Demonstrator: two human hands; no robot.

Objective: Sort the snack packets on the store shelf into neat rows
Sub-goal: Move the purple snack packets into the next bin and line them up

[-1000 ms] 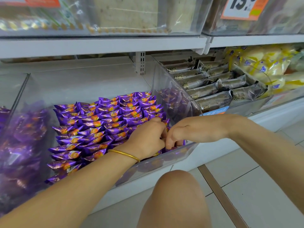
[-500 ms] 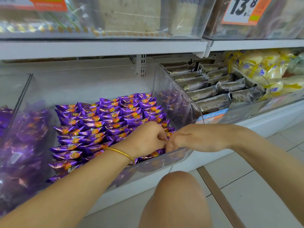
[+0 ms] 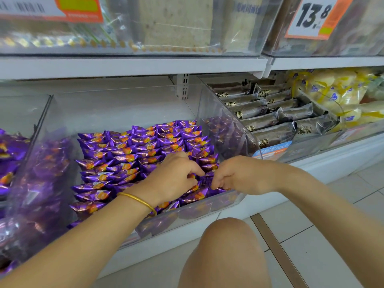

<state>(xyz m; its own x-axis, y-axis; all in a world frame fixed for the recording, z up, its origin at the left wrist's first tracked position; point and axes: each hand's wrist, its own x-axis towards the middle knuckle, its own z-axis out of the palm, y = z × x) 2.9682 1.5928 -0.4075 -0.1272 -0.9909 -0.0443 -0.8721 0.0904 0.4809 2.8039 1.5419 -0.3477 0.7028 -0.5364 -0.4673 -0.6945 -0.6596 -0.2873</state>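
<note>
Head view: left hand and right hand pinch opposite ends of purple packet, frame centre; long axis left-right.

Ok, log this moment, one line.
step: tidying row | left hand: pinches purple packets | right hand: likewise | place: clear bin, front-right corner

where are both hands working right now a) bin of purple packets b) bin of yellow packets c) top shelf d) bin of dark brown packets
a: the left hand and right hand both curl their fingers on purple snack packets at the front right corner of their clear bin.
</note>
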